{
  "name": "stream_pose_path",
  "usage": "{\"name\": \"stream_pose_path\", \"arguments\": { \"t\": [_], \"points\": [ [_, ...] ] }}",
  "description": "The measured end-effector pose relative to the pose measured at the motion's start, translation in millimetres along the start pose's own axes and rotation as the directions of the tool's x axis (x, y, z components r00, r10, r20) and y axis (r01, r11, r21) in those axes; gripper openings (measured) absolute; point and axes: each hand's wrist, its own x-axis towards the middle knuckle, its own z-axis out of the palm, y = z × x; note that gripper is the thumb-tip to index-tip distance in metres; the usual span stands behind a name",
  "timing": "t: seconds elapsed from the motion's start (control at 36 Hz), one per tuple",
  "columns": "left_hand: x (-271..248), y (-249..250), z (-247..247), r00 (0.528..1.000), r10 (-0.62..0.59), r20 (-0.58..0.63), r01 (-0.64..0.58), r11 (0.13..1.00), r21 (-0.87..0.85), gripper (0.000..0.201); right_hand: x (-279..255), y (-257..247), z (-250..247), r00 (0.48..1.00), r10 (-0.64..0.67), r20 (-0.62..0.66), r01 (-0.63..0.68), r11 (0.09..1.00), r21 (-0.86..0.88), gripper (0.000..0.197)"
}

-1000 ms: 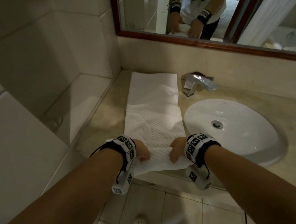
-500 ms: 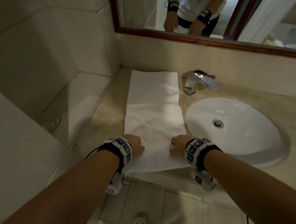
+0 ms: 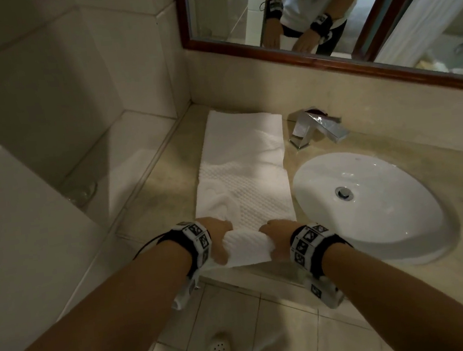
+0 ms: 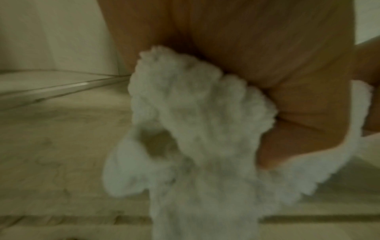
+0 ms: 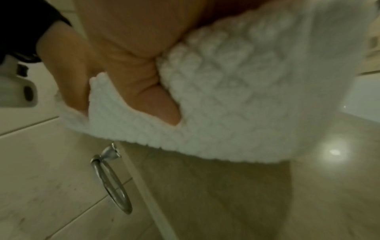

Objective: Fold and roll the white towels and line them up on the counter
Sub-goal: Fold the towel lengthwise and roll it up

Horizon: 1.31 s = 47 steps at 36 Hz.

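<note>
Two hands gripped one white towel (image 3: pixel 243 174) | towel lay lengthwise on counter (image 3: pixel 153 200), frame centre, left of sink (image 3: pixel 371 209) | left hand (image 3: pixel 219 235) and right hand (image 3: pixel 276 235) curled round its rolled near end, lower centre

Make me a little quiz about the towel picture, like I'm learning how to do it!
1. True or false: both hands grip the near end of the white towel.
2. Which lies on the towel's right side: A) the sink, B) a soap bottle, C) a cup?
3. Fill in: the far end of the towel lies flat on the ____.

Key
1. True: the left hand and the right hand each hold the rolled-up edge.
2. A; the faucet stands behind the sink.
3. counter
</note>
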Motion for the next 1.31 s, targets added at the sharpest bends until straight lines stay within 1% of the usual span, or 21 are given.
{"name": "stream_pose_path", "arguments": {
  "t": [0.06, 0.11, 0.17, 0.25, 0.33, 0.39, 0.44, 0.53, 0.56, 0.67, 0.72, 0.81, 0.86, 0.92, 1.0, 1.06, 1.11, 1.14, 1.19, 1.25, 1.31],
  "points": [
    [3.0, -4.7, -5.6, 0.999, -0.024, 0.045, 0.024, 1.0, -0.011, 0.062, 1.6, 2.5, -1.8, 0.999, 0.033, 0.024, -0.034, 0.998, 0.061, 0.052],
    [5.8, -7.7, -5.9, 0.999, -0.032, 0.032, 0.033, 0.999, -0.014, 0.065, 4.2, 6.5, -2.1, 0.997, 0.067, 0.033, -0.07, 0.992, 0.106, 0.051],
    [8.4, -8.3, -4.3, 0.996, -0.031, -0.081, 0.036, 0.998, 0.055, 0.074, 8.4, 9.6, -6.7, 0.996, 0.089, 0.03, -0.092, 0.991, 0.098, 0.054],
    [7.8, 0.0, -8.1, 0.958, 0.004, -0.286, 0.038, 0.99, 0.138, 0.072, 14.6, 10.9, -15.8, 0.992, 0.125, -0.031, -0.123, 0.99, 0.065, 0.063],
    [9.1, 14.8, -10.3, 0.921, 0.012, -0.39, 0.067, 0.98, 0.188, 0.058, 17.5, 4.6, -20.6, 0.969, 0.149, -0.195, -0.136, 0.988, 0.08, 0.06],
    [12.9, 20.6, -5.5, 0.906, -0.06, -0.419, 0.133, 0.98, 0.148, 0.05, 18.7, -8.0, -19.8, 0.959, 0.1, -0.266, -0.105, 0.994, -0.007, 0.071],
    [17.8, 19.8, -2.2, 0.889, -0.126, -0.44, 0.179, 0.981, 0.08, 0.045, 21.9, -23.4, -13.1, 0.977, 0.029, -0.213, -0.046, 0.996, -0.078, 0.09],
    [26.1, 13.1, -4.4, 0.873, -0.143, -0.466, 0.19, 0.98, 0.056, 0.041, 33.6, -32.7, 0.6, 0.99, 0.03, -0.136, -0.049, 0.989, -0.142, 0.118],
    [28.2, 11.8, -5.9, 0.872, -0.14, -0.469, 0.188, 0.98, 0.057, 0.041, 37.9, -31.1, 1.4, 0.991, 0.042, -0.131, -0.061, 0.988, -0.145, 0.12],
    [35.0, 10.6, -12.6, 0.867, -0.099, -0.488, 0.155, 0.985, 0.076, 0.041, 53.0, -19.4, -17.3, 0.994, 0.049, -0.103, -0.056, 0.996, -0.063, 0.104],
    [35.4, 7.9, -17.1, 0.897, -0.044, -0.44, 0.09, 0.992, 0.084, 0.055, 59.9, -14.9, -30.5, 0.996, 0.015, -0.089, -0.021, 0.997, -0.073, 0.104],
    [35.9, -2.5, -25.4, 0.944, 0.005, -0.329, 0.034, 0.993, 0.113, 0.091, 67.6, -11.3, -49.5, 0.998, -0.017, -0.063, 0.01, 0.995, -0.098, 0.098],
    [37.8, -10.6, -32.3, 0.963, 0.01, -0.271, 0.035, 0.987, 0.159, 0.101, 71.3, -8.9, -59.6, 0.998, -0.028, -0.053, 0.022, 0.995, -0.096, 0.095],
    [41.7, -17.5, -40.5, 0.972, -0.011, -0.234, 0.044, 0.99, 0.136, 0.1, 72.7, -6.1, -65.6, 0.998, -0.011, -0.065, 0.008, 0.999, -0.046, 0.091],
    [50.5, -24.8, -59.9, 0.988, -0.029, -0.154, 0.038, 0.998, 0.057, 0.093, 72.8, -2.3, -73.7, 0.998, 0.027, -0.065, -0.029, 0.999, -0.035, 0.075],
    [55.7, -28.4, -72.8, 0.997, -0.061, -0.045, 0.062, 0.998, 0.012, 0.096, 74.0, 1.5, -81.4, 0.998, 0.061, -0.003, -0.061, 0.998, 0.02, 0.067],
    [60.9, -32.9, -77.5, 0.992, -0.089, 0.092, 0.096, 0.992, -0.081, 0.107, 73.5, 3.4, -88.5, 0.987, 0.105, 0.122, -0.121, 0.984, 0.133, 0.064],
    [63.5, -34.8, -77.4, 0.985, -0.092, 0.148, 0.111, 0.986, -0.125, 0.113, 73.0, 4.2, -91.2, 0.977, 0.122, 0.172, -0.152, 0.974, 0.169, 0.065],
    [65.0, -37.2, -77.2, 0.973, -0.092, 0.213, 0.129, 0.977, -0.168, 0.118, 76.1, 7.1, -91.9, 0.962, 0.154, 0.226, -0.204, 0.954, 0.22, 0.076],
    [63.6, -37.7, -78.4, 0.968, -0.071, 0.239, 0.118, 0.975, -0.19, 0.112, 84.3, 11.5, -88.2, 0.953, 0.167, 0.251, -0.23, 0.942, 0.245, 0.091],
    [61.6, -36.4, -80.4, 0.961, -0.065, 0.269, 0.117, 0.977, -0.18, 0.107, 79.6, 9.5, -92.1, 0.945, 0.176, 0.277, -0.238, 0.948, 0.209, 0.093]
  ]
}}
